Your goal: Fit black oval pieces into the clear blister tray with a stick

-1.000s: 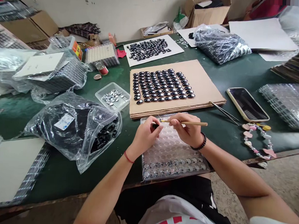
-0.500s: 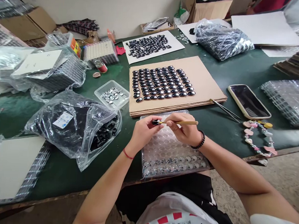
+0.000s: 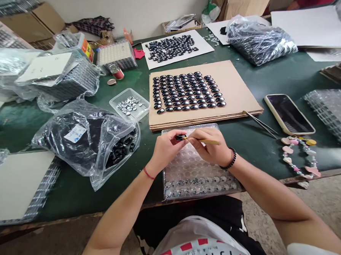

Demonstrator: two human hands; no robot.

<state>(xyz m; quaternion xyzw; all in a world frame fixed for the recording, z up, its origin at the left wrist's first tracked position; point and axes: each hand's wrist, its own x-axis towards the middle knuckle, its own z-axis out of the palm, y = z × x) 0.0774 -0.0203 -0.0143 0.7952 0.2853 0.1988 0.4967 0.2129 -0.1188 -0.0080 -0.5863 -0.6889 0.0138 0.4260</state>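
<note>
Reaching over bench (image 3: 266, 157) from near side with both forearms, right one slanting in with elbow bent, bringing hands close together above far part of clear tray (image 3: 182, 170). Pinching small black piece (image 3: 180, 137) between thumb and fingers of left hand (image 3: 168, 147), back of hand turned outward, grip pressed firm on piece. Holding thin wooden stick (image 3: 212, 142) pen-like in right hand (image 3: 211, 148), grip pinching it near tip end, fingers curled.

Versus half a second ago: showing less stick beyond right hand, tilting it a bit more, back end lower. Versus one second ago: showing more of small black piece at left fingertips. Otherwise matching, apart from slight shift of view: same black rows (image 3: 189, 92) on cardboard stack (image 3: 241, 91), same tweezers (image 3: 260, 124) leaning on its near edge.

Pointing stick tip left, right at small black piece; cannot tell if touching. Running stick lengthwise roughly side to side, sloping slightly down to right. Running small black piece lengthwise roughly side to side too, going by visible part, rest hidden by fingers. Keeping piece in hand above tray, just on near side of cardboard stack
</note>
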